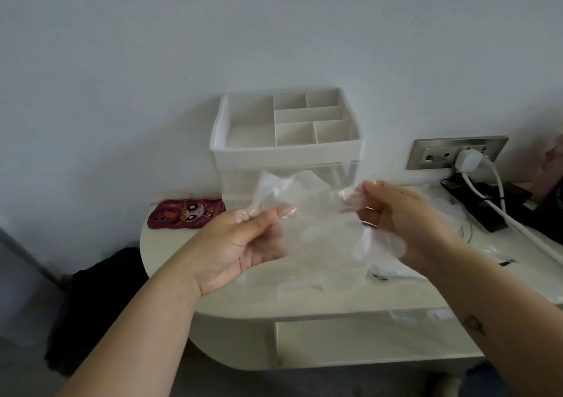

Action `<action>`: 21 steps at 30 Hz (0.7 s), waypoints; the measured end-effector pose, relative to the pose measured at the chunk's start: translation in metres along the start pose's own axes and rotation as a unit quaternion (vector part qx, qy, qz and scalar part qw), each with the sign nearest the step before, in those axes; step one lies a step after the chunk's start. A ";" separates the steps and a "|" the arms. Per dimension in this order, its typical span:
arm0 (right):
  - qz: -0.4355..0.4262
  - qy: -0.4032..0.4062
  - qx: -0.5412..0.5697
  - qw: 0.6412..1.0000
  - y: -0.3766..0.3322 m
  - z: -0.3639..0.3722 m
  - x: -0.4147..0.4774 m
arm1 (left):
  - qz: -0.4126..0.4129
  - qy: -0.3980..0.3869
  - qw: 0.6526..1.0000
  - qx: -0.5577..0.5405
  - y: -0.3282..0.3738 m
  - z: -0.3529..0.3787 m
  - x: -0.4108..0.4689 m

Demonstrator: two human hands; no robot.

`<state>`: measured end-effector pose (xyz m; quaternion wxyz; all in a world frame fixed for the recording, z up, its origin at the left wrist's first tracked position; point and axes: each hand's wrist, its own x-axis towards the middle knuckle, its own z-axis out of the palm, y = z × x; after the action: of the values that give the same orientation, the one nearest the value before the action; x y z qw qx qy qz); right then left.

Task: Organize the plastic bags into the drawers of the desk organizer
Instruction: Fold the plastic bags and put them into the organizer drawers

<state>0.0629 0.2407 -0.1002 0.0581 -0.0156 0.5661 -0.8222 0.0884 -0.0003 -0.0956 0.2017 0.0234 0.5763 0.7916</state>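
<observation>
left hand [243, 244] pinched one edge of the clear plastic bag [316, 223]; right hand [396, 214] gripped the other | bag held above the tabletop [170, 244], before the organizer [286, 141] | light, limp, slippery; probably best held by its edges

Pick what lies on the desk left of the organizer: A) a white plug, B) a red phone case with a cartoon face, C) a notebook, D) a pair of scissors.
B: the red phone case lies flat on the desk, left of the organizer.
</observation>
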 end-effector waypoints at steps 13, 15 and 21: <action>-0.228 0.163 -0.441 0.853 0.006 -0.002 -0.010 | -0.072 0.174 0.976 0.108 -0.027 0.005 0.023; -0.245 -0.008 -0.484 0.840 0.019 0.017 -0.020 | -0.079 0.177 0.976 0.095 -0.028 0.005 0.027; -0.096 -0.185 -0.718 0.664 0.076 0.023 -0.014 | -0.096 0.175 0.970 0.138 -0.031 -0.001 0.028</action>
<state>0.0853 0.1942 -0.1624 0.0529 -0.2582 0.9541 -0.1422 0.0722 0.0166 -0.1302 0.1672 -0.1434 0.7059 0.6731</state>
